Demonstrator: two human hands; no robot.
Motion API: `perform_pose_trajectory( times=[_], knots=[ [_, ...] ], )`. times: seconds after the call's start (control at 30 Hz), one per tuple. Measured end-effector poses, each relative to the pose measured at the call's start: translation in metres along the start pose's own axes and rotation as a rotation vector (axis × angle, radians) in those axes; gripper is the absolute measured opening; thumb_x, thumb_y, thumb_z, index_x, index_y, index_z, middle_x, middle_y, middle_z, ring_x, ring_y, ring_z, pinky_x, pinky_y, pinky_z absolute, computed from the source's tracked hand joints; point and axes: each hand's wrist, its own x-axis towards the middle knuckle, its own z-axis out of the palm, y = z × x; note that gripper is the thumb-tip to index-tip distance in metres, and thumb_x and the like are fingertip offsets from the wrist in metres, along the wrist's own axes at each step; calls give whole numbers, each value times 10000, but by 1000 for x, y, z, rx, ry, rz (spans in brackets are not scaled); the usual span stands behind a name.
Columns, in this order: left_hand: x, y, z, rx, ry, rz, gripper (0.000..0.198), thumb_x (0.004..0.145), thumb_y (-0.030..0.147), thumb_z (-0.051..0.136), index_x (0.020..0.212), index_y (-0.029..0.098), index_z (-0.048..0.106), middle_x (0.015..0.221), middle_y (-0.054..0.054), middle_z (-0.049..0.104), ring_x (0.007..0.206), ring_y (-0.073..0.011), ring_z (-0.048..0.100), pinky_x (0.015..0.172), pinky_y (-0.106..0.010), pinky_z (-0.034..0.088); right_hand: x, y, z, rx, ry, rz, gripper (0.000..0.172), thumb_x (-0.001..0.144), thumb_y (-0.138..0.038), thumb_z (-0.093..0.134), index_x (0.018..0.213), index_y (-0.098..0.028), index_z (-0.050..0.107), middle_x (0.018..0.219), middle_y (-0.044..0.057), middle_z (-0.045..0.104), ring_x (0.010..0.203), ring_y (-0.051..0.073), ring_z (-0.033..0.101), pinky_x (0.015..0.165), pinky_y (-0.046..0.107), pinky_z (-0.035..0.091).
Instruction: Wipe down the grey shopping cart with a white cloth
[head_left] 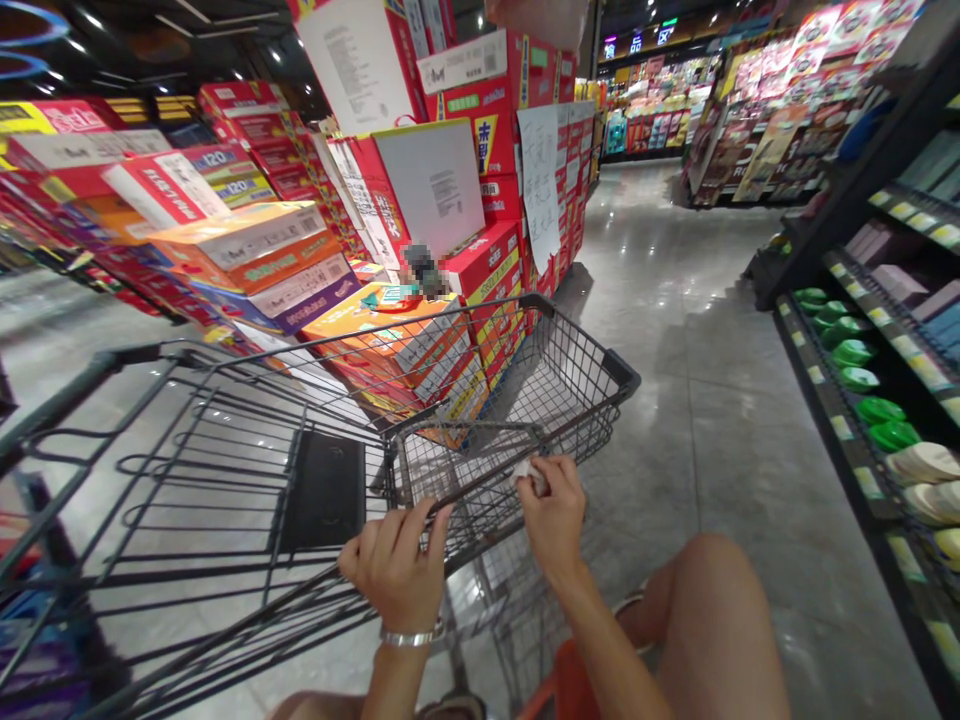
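A black wire shopping cart (622,372) stretches across the view in front of me, with a solid black panel (328,490) in its left part. My left hand (401,560), with a silver bracelet at the wrist, is closed around the cart's near top rail. To its right, my right hand (555,510) is curled beside the same rail. A crumpled white tissue (523,474) pokes out between its thumb and fingers. Whether that hand also touches the rail, I cannot tell.
Stacked red and orange cartons (427,190) rise just beyond the cart, a handwritten paper sheet (541,185) hanging on them. On the right runs a dark shelf (832,400) with green bowls (851,352). Grey floor (675,290) lies between. My bent knee (720,610) shows below.
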Motion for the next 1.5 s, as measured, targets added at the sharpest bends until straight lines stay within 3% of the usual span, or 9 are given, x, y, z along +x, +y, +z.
perform_pose_trajectory(
  times=[0.4, 0.6, 0.73, 1.0, 1.17, 1.33, 1.5],
  knots=[
    [0, 0, -1, 26, -7, 22, 129, 791, 342, 659, 812, 215, 649, 610, 10, 619, 620, -170, 477, 698, -348, 268, -1, 5, -9, -173, -53, -68, 118, 734, -112, 533, 776, -170, 626, 772, 24, 532, 638, 131, 515, 581, 245, 442],
    [0, -1, -1, 17, 3, 29, 132, 793, 344, 656, 813, 213, 648, 612, 14, 618, 623, -169, 473, 698, -346, 267, -11, 7, -12, -22, -80, -205, 258, 792, -87, 514, 996, -179, 642, 865, 48, 537, 711, 122, 550, 598, 228, 481],
    [-2, -1, -1, 10, -10, 14, 120, 792, 341, 656, 822, 225, 652, 619, 19, 621, 626, -166, 483, 700, -342, 265, -12, 8, -6, -73, -99, -269, 298, 797, -70, 486, 1006, -191, 661, 878, 58, 528, 718, 127, 547, 636, 254, 497],
    [1, 1, -2, -1, -10, 9, 116, 803, 337, 642, 808, 222, 656, 614, 14, 619, 622, -169, 478, 690, -346, 258, -7, 3, -14, -108, -173, -141, 314, 805, -82, 454, 1011, -180, 671, 871, 60, 517, 675, 126, 519, 625, 256, 483],
    [-1, 0, 0, -2, -21, 0, 125, 803, 342, 639, 820, 220, 662, 619, 8, 619, 629, -172, 477, 703, -353, 265, -12, 17, -17, -108, -201, -26, 256, 800, -116, 483, 944, -170, 687, 841, 45, 520, 643, 120, 516, 609, 254, 475],
    [-3, 0, -4, -19, -46, -6, 125, 810, 321, 627, 867, 219, 670, 695, -21, 640, 686, -187, 514, 719, -360, 283, -22, 30, -24, 14, -82, 74, 209, 801, -158, 523, 926, -153, 690, 826, 48, 545, 692, 136, 543, 579, 246, 472],
    [2, 14, -5, -67, -86, -61, 159, 823, 329, 597, 914, 222, 673, 842, -65, 660, 820, -224, 553, 785, -399, 292, -8, 16, -24, 78, 33, 29, 233, 812, -175, 527, 983, -174, 686, 869, 61, 558, 695, 134, 536, 551, 250, 463]
  ],
)
